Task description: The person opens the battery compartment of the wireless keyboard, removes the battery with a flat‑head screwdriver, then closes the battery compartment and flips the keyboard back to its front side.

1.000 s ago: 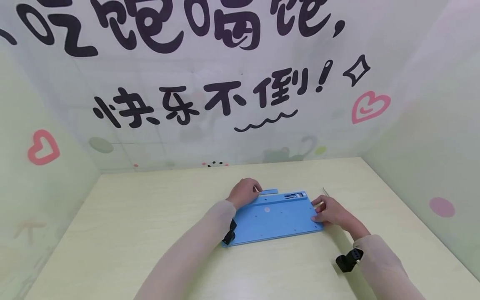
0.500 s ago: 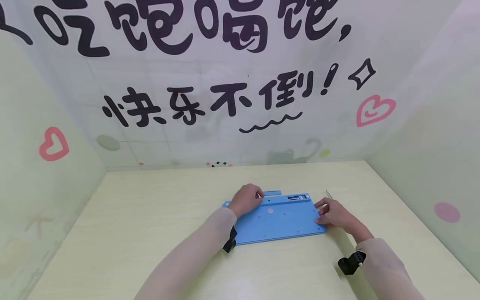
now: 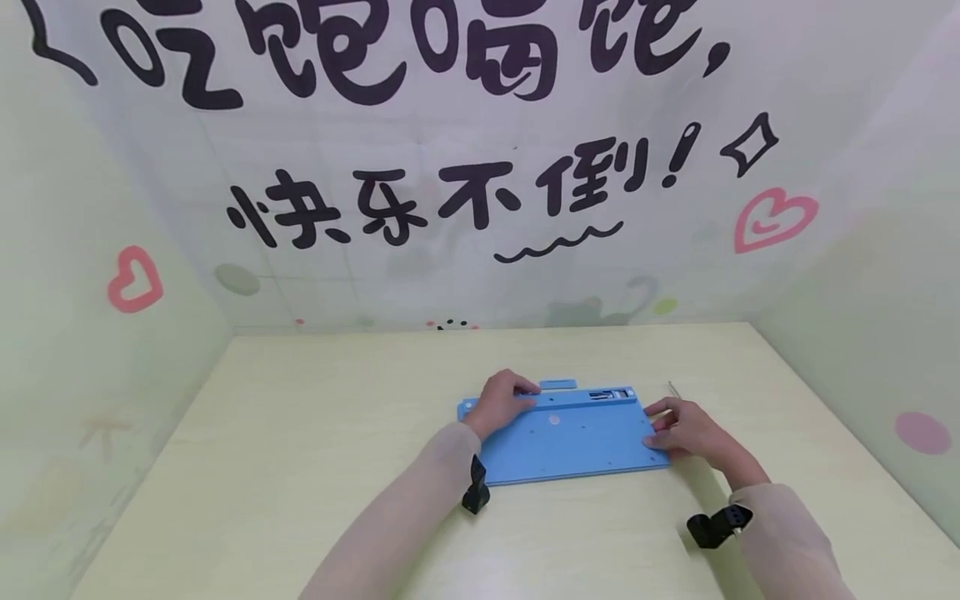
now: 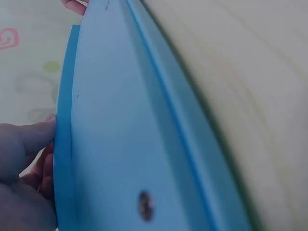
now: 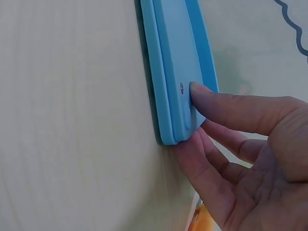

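Where the right grip (image 5: 262, 168) pinches, the rectangular slab (image 3: 581, 442) is smooth.

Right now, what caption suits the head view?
Left hand and right hand grip a blue panel at a pale table, a small blue strip beyond it.

Panel (image 3: 581, 442) on tbl (image 3: 300, 433) — strip (image 3: 558, 384) just behind, rod (image 3: 674, 390) behind R hand (image 3: 692, 431).
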A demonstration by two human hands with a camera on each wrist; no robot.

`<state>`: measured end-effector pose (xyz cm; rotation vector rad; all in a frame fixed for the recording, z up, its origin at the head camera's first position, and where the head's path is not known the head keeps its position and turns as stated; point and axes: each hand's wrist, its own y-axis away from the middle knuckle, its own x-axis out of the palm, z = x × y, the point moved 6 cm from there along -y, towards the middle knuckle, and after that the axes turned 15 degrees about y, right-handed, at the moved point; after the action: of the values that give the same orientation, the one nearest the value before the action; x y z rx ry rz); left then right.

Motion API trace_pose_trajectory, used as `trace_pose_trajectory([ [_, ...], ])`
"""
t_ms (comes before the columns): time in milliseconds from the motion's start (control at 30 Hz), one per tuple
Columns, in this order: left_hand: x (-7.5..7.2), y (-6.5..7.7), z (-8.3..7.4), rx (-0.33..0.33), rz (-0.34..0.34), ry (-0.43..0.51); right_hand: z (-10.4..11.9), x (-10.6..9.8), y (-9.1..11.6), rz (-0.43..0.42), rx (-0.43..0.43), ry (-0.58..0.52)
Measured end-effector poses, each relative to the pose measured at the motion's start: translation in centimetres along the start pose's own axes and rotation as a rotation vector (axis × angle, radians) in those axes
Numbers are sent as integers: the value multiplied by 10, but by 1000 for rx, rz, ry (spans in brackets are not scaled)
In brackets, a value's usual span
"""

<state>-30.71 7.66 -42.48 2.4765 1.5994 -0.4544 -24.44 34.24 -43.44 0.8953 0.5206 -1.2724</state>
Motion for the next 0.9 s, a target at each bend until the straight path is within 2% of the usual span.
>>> trace_pose_trajectory([
  [267, 1, -1, 1, 2, -21, -6, 0, -5, -1, 16, 38, 45],
  [400, 0, 0, 3, -9, -28, -14, 5, -9, -3, 35, 19, 60],
  [567, 1, 1, 4, -16, -29, -26, 11, -23, -5, 34, -14, 83],
  [900, 2, 0, 6, -1, -26, -20, 7, -51, -6, 18, 6, 120],
])
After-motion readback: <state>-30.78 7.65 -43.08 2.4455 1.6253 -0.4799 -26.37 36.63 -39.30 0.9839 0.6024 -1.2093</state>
